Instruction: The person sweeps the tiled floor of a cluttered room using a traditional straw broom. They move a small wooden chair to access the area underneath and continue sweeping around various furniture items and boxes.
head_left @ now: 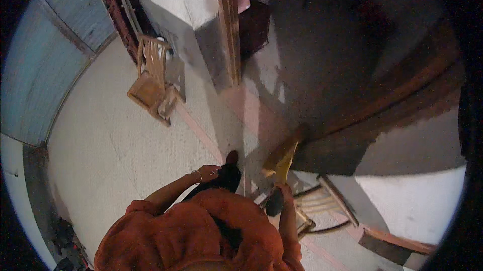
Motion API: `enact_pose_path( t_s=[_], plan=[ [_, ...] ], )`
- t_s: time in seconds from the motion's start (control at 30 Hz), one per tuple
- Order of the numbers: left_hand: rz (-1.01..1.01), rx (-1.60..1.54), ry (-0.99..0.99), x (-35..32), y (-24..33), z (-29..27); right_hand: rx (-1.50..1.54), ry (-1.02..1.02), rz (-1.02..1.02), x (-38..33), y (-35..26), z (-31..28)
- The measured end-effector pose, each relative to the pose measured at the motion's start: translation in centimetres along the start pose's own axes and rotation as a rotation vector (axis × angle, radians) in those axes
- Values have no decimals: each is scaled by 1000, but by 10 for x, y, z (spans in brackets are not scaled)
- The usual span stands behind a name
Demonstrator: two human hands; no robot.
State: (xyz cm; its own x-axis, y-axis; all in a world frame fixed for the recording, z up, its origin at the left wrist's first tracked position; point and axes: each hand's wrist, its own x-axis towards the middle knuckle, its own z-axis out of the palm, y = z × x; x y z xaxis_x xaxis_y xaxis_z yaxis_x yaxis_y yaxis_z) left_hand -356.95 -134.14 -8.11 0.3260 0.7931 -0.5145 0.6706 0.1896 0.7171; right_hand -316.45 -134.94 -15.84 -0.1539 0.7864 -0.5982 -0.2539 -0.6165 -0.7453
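Observation:
My left hand [207, 172], with a bracelet at the wrist, hangs beside my dark trousers [221, 180]. Its loosely bent fingers show in part, and I see nothing held in them. On the other side, my right hand [284, 189] is closed around a yellow fan-shaped thing [283, 163] that widens away from the fingers. A dark grey rounded piece [274, 204] shows just below that hand; whether it is one with the yellow thing I cannot tell. One dark shoe [231, 157] shows ahead of my trousers.
A wooden chair [148, 87] stands at the left near the wall. Another chair [322, 203] is close at my right arm. Ahead is a doorway with a wooden frame post [227, 29]; a brown door-like panel [392, 97] stretches to the right. Beyond the post sits a dark red box-like thing [255, 27].

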Motion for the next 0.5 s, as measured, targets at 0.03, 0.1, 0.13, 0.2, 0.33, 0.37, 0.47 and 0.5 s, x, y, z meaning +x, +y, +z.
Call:
enact_pose_path(
  t_s=[0.03,0.1,0.13,0.2,0.33,0.37,0.47,0.5],
  plan=[
    [1,24,4,18,5,-22,25,-9,-23,8,1,-3],
    [150,144,99,54,10,-69,29,32,-49,28,-13,12],
    [151,192,92,76,14,-97,30,76,-38,34,-22,18],
    [171,265,71,119,19,-160,47,131,6,43,-54,39],
    [173,430,219,202,118,-283,10,119,35,32,-122,69],
    [285,417,220,220,149,-314,-86,167,-23,41,-117,63],
    [267,683,297,277,229,-386,-265,246,-95,81,-103,36],
    [337,898,387,298,233,-413,-255,218,-90,94,-112,37]
  ],
)
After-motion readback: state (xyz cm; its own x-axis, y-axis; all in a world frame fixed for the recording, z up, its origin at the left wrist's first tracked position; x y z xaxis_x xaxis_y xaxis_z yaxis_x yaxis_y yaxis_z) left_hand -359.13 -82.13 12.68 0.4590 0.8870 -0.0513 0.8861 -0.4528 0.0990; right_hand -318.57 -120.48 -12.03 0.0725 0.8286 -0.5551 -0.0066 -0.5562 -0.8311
